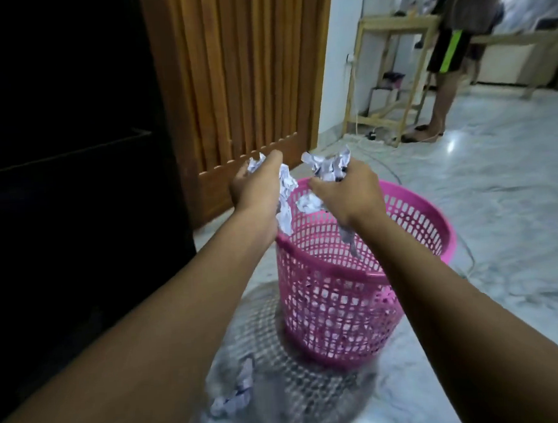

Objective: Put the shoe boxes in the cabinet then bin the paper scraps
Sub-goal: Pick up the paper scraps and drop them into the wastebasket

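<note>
Clutching a wad of paper scraps (284, 191) in the left hand (257, 185), clenched tight round it. Loose end hanging below the palm, down to the near-left rim of the pink basket (340, 298).

Clutching a second wad (328, 168) in the right hand (347, 191), likewise clenched. Crumpled ends sticking up past the knuckles, plus one thin strip (348, 236) dangling under the wrist into the basket mouth.

Holding both grips side by side, apart, not touching, over the far-left part of the basket opening. Directly beneath them: basket upright on the marble floor (513, 199), mouth open. Pale patches low down behind the mesh; cannot tell whether paper or floor.

Between the two grips, just under the right thumb: one more crumpled piece (308, 204), over the mouth. Cannot tell whether held or loose.

Below and nearer than the left grip, outside the basket: one stray scrap (235, 398) on the floor, blurred, within the basket's mesh shadow.

Left of the left grip: dark cabinet (58, 158), contents too dark to tell. Beyond both grips: slatted wooden door (242, 84). Well beyond and right of the right grip: wooden rack (393, 76), a standing person's legs (440, 99), white cable (381, 151) on the floor.
</note>
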{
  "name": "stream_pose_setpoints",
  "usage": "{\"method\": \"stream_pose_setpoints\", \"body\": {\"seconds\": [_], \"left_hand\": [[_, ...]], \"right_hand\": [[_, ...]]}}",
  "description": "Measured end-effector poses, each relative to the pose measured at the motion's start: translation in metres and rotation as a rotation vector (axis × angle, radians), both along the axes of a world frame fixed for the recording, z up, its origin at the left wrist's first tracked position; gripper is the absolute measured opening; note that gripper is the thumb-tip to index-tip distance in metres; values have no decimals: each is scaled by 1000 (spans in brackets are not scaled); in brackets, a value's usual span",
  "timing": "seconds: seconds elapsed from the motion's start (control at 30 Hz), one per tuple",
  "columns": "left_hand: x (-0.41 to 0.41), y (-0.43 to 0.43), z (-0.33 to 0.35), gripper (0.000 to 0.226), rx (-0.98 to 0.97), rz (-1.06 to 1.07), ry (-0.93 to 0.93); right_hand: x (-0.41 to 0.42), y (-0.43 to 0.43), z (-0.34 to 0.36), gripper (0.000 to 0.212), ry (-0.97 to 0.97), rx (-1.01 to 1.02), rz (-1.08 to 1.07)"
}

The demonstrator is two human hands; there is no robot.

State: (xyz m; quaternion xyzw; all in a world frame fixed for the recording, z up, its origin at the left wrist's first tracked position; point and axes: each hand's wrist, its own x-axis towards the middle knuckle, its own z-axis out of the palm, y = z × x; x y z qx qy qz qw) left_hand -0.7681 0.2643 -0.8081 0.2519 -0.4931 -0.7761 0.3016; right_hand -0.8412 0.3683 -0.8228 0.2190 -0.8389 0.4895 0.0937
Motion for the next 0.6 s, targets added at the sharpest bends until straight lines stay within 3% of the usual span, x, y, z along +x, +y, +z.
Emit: {"method": "stream_pose_setpoints", "body": {"seconds": [0.17, 0.3, 0.33, 0.47, 0.6], "left_hand": [[-60, 43, -22, 18, -199, -23, -94], [-82, 53, -46, 20, -456, -20, -234], [-84, 53, -50, 17, -533, -58, -306], [-79, 38, -60, 24, -946, -376, -661], [-62, 21, -56, 35, -1352, -522, -735]], "right_hand": [[-48, 67, -42, 18, -141, 19, -145], [-70, 84, -58, 18, -238, -7, -96], [-75, 82, -60, 23, -266, 32, -72], [-81, 72, -68, 80, -384, 303, -94], [-71, 70, -66, 72, -318, 468, -105]]}}
